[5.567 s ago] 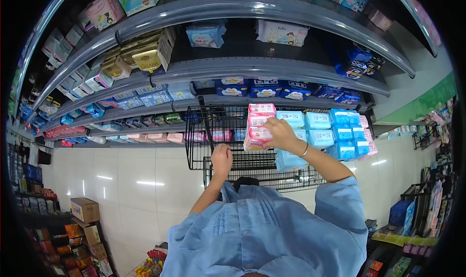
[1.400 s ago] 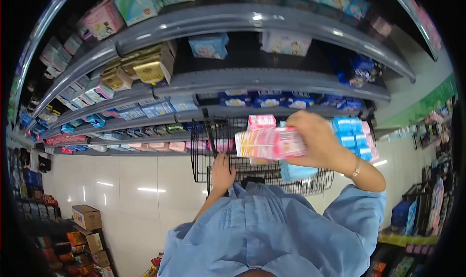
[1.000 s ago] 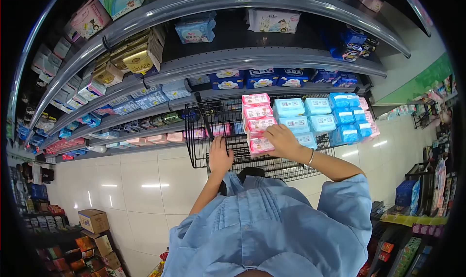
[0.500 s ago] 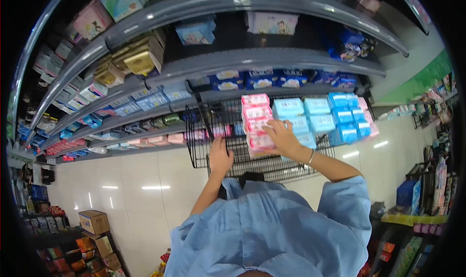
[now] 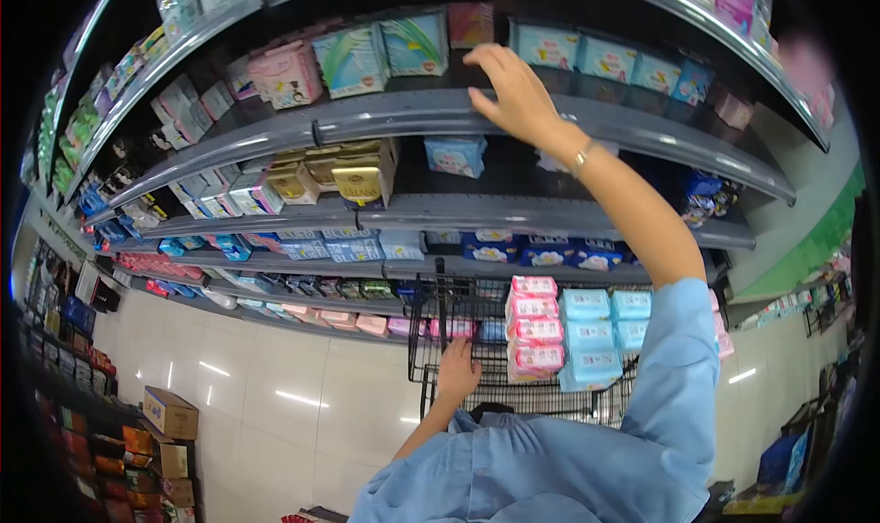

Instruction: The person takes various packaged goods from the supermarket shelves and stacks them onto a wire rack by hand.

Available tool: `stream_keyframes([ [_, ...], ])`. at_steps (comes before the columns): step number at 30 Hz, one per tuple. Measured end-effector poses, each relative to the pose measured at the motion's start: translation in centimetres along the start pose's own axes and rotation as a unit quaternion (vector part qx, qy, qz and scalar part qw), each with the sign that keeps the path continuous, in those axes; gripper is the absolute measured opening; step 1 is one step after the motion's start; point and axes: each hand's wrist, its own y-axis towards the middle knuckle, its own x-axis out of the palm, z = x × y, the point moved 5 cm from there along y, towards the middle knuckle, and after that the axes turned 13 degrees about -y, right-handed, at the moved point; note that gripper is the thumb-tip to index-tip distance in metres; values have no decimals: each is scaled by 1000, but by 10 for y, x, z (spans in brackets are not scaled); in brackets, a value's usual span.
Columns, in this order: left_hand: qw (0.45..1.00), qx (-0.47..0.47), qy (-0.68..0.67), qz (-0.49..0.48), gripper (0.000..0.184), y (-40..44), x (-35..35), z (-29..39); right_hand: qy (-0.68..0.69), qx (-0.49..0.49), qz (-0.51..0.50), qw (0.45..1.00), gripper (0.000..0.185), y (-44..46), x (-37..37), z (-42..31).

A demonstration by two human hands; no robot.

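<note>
My right hand (image 5: 515,94) is raised in front of the upper shelf, fingers spread and nothing in them, between a green-and-white pack (image 5: 413,44) and light blue packs (image 5: 547,46). Lower down, my left hand (image 5: 458,371) rests with its fingers on the near part of the black wire cart (image 5: 426,340). On the cart stand a column of pink packs (image 5: 534,330) and, to its right, light blue packs (image 5: 587,335). My right arm and sleeve hide part of the packs further right.
Shelves (image 5: 440,213) curve across the view, with gold boxes (image 5: 359,184), a lone blue pack (image 5: 456,155) and dark blue packs (image 5: 541,250). Cardboard boxes (image 5: 170,413) are stacked at the lower left on the tiled floor (image 5: 266,376). More racks stand at the lower right.
My right hand has left the pink packs and risen to the upper shelf. The view has tilted up, so the cart appears lower. My left hand stays on the cart.
</note>
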Motion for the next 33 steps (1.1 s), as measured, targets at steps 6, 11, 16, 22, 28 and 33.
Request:
stream_keyframes([
  [6,1000,-14,-10,11,48,-1,0,-1,-117,96,-187,971,77,108,105,47],
  [11,1000,-9,-2,25,46,0,-3,-1,-121,127,-317,932,90,129,154,66],
  [16,999,-20,-24,24,44,-2,-4,2,-180,138,-305,925,92,121,119,55],
  [22,999,-22,-13,20,45,-3,-2,1,-174,27,-71,982,65,84,34,23],
  [28,999,-18,-28,26,43,-1,-2,-1,-120,-53,126,983,69,-14,-86,-60],
  [33,999,-10,-12,30,41,0,-5,3,146,6,-36,989,70,-142,-93,-115],
])
